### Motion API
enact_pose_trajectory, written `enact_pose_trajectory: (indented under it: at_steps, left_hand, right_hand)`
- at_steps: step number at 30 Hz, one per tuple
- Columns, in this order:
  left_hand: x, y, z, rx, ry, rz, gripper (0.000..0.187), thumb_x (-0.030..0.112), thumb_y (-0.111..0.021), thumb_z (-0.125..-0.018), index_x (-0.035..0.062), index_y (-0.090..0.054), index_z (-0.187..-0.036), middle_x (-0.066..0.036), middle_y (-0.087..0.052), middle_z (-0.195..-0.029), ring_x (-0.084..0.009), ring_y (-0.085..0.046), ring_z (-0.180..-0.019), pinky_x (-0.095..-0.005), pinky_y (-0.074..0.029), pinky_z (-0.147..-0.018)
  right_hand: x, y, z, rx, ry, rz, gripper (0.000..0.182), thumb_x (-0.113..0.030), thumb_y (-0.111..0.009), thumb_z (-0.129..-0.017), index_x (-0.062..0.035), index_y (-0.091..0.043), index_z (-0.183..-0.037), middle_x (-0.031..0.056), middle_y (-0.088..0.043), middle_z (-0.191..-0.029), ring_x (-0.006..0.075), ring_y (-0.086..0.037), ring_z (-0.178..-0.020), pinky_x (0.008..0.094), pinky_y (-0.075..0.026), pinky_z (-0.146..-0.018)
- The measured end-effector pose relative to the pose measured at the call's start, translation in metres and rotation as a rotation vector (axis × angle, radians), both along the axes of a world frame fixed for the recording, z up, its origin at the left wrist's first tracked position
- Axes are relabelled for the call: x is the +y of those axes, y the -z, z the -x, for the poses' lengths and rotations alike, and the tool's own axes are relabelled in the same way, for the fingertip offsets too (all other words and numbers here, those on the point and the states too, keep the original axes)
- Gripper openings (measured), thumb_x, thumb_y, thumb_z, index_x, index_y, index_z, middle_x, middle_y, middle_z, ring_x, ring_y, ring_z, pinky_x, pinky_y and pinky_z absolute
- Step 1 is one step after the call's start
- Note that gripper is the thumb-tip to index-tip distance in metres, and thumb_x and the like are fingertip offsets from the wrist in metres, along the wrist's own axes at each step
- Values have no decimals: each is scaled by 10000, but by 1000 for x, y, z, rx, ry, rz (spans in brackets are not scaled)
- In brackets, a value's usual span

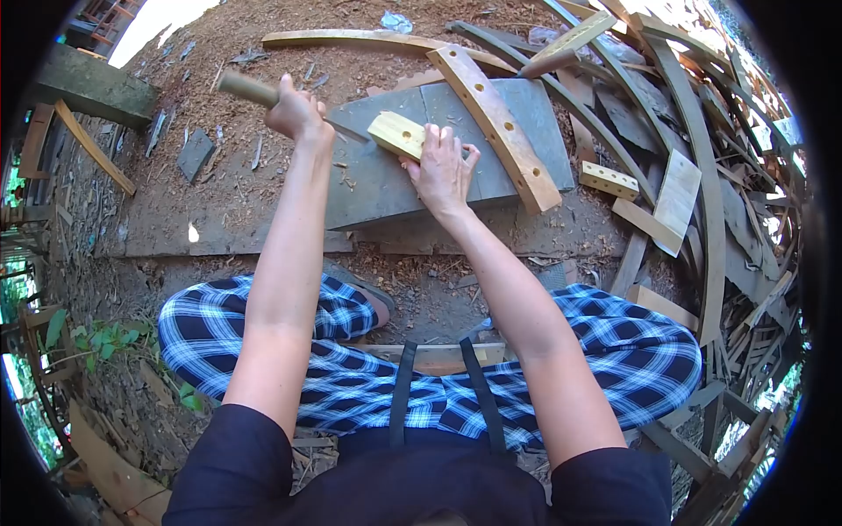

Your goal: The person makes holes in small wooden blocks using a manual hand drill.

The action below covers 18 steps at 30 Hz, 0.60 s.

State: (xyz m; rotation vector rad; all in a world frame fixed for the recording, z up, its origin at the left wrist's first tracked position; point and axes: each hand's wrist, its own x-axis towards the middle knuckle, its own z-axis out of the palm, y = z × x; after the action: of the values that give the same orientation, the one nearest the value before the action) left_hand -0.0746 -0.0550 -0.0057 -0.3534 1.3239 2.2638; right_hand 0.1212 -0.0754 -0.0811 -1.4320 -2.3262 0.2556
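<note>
My left hand [296, 114] is closed around a wooden-handled tool [250, 89] with a narrow metal blade. Its handle sticks out to the upper left, and the blade runs down right toward a pale wooden block [399, 133]. Round holes show in the top of that block. My right hand [445, 171] grips the block's right end, fingers over the top and thumb at the near side, above the grey slab [377, 188]. Just right of this hand, a long curved wooden piece [495, 123] with several holes lies across the slab.
A small drilled block [610, 181] and flat board offcuts [677, 197] lie right of the slab. Long curved strips [693, 131] and scrap wood pile up along the right. Shavings cover the ground beyond. A concrete beam [96, 86] stands at the upper left.
</note>
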Motion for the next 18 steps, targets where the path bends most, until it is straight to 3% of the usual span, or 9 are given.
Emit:
enact_pose_trajectory:
  at_steps: [2,5,7,8,11,12,18]
  left_hand:
    - [2,-12,-2,805,20,120,228,136,-625,-895,75,-494,-719,22,-428,-511,-83,-375,-356,-276,-287,-335]
    - [3,-33,-22,686,119,-31,190,138,-662,-871,40,-535,-767,-11,-505,-545,-86,-428,-364,-250,-317,-334]
    - [3,-39,-31,637,122,-78,210,135,-664,-865,43,-522,-740,-3,-485,-528,-74,-418,-360,-237,-307,-319]
    - [5,-39,-35,586,139,-111,206,128,-656,-865,47,-519,-735,0,-482,-527,-73,-417,-359,-237,-303,-313]
    - [14,-38,-52,561,155,-111,237,116,-638,-891,85,-442,-763,36,-373,-515,-50,-314,-350,-266,-214,-333]
    - [16,-37,-56,527,175,-119,251,120,-638,-891,89,-435,-747,36,-371,-514,-50,-310,-350,-265,-215,-334]
    - [26,-41,-70,539,210,-125,303,120,-613,-897,101,-402,-680,46,-334,-480,-49,-267,-341,-262,-186,-344]
  right_hand:
    - [0,-2,2,15,31,-4,666,-384,-784,-741,-102,-459,-1249,80,-516,-1111,223,-548,-1039,505,-318,-941]
    - [2,-13,-3,-35,33,19,643,-405,-774,-739,-88,-491,-1222,89,-545,-1087,235,-558,-1044,482,-350,-917]
    - [6,-30,-8,89,18,235,592,-437,-750,-743,-69,-533,-1152,101,-579,-1036,250,-578,-1017,450,-380,-885]
    - [6,-27,-9,164,42,38,541,-458,-745,-712,-56,-562,-1025,104,-590,-957,258,-590,-947,456,-392,-862]
    - [1,-19,-14,150,136,-67,502,-447,-753,-702,-56,-562,-953,107,-604,-964,265,-595,-912,452,-391,-843]
    - [0,-19,-18,36,110,49,511,-469,-739,-716,-53,-575,-962,118,-625,-949,274,-622,-890,447,-390,-830]
    - [8,-30,-19,142,134,408,625,-566,-632,-776,4,-614,-1032,217,-680,-1014,343,-658,-950,456,-414,-879]
